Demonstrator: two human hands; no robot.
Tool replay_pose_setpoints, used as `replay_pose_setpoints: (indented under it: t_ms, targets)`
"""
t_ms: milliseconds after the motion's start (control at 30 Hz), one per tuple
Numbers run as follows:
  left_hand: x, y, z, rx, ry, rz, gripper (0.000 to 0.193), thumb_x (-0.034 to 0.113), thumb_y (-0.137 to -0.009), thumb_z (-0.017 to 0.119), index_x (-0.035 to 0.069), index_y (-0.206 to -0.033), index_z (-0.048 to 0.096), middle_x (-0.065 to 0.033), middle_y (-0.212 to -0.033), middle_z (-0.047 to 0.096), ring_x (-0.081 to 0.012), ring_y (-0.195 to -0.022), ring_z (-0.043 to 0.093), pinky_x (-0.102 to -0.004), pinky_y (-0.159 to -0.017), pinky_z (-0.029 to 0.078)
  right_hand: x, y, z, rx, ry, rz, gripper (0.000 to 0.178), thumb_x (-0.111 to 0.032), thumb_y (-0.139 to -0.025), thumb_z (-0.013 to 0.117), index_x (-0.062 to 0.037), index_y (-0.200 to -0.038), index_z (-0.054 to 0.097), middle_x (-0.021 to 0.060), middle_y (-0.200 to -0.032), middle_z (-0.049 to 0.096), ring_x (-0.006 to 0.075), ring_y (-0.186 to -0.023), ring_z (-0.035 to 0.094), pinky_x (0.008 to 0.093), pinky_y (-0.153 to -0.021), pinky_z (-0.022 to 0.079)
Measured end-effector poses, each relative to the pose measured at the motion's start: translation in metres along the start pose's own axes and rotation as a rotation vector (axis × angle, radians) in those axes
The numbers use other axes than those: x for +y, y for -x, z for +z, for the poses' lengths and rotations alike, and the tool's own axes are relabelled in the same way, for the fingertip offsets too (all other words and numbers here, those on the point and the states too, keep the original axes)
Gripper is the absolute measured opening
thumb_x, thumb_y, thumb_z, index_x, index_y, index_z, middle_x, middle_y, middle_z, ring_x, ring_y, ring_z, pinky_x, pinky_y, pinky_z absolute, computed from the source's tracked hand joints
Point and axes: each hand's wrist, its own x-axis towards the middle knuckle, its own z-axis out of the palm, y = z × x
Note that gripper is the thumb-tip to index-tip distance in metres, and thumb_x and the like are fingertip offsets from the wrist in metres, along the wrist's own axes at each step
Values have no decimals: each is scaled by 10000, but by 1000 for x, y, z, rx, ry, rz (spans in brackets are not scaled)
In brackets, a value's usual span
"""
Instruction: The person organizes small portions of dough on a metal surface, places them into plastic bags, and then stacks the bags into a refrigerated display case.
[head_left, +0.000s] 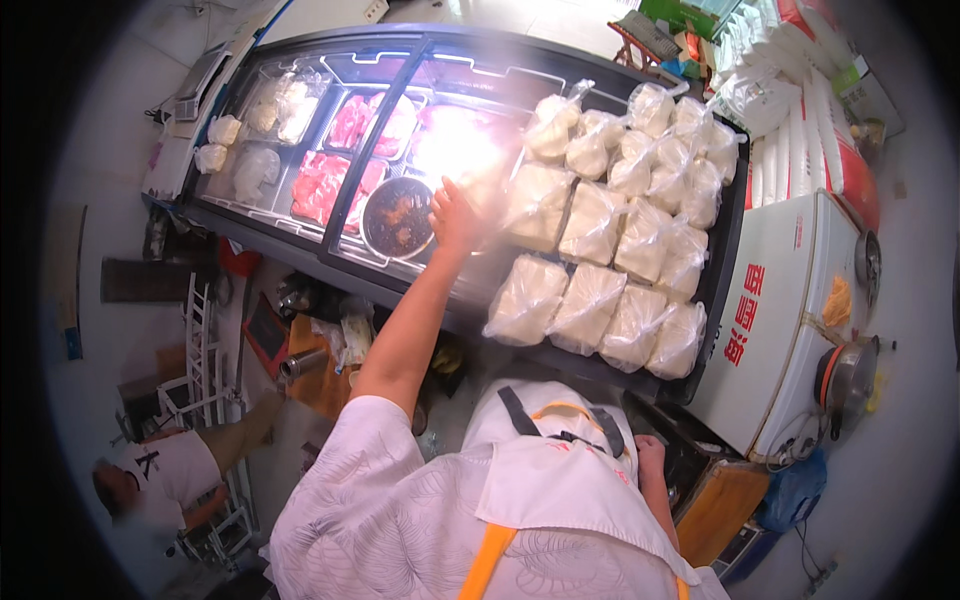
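Observation:
My left hand (pixel 455 218) reaches over the glass-topped freezer (pixel 340 265), fingers partly bent and apart, seemingly against the glass beside a dark round bowl (pixel 398 217) with brown bits in it. I see nothing held in it. To its right, several clear plastic bags of pale blocks (pixel 540 205) stand in rows on the freezer's right part. Low at my side, next to my apron (pixel 560 490), hangs my right hand (pixel 650 452); its fingers look curled, with nothing visible in them.
Through the glass lie trays of red meat (pixel 320 185) and pale bagged food (pixel 285 105). A white chest (pixel 765 310) stands at the right, with a lidded pan (pixel 850 378) beside it. Another person (pixel 170 470) is at the far left by a white metal ladder-like frame (pixel 205 370).

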Motion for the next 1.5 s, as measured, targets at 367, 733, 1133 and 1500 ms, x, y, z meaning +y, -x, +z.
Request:
replay_pose_setpoints:
  t_ms: [367,733,1133,1500]
  targets:
    - [3,39,-26,31,189,0,1184,399,-741,915,-40,-1620,254,-282,-1496,468,-447,-1415,437,-548,-1186,373,1,-50,-21,7,15,-49,153,-70,-857,764,51,-948,786,136,-846,760,223,-739,703,371,-702,572]
    - [-186,406,-35,426,267,-448,78,46,-877,650,45,-835,716,-168,-868,710,-338,-823,691,-447,-766,547,36,-178,-23,-526,522,-96,180,-143,-975,713,28,-939,755,142,-889,754,217,-752,726,356,-646,583]
    - [-177,973,61,-548,-181,-772,260,327,-863,737,78,-912,794,-163,-901,782,-389,-832,756,-532,-842,591,-7,-189,49,-672,1265,-639,242,-216,-866,718,-45,-702,770,103,-661,724,260,-620,711,419,-642,554]
    - [-258,1105,114,-127,78,-1052,188,307,-801,743,160,-863,843,-129,-852,776,-356,-801,766,-509,-759,619,35,-10,204,-871,1217,-639,200,-145,-964,726,14,-843,740,118,-688,703,211,-526,643,369,-475,476]
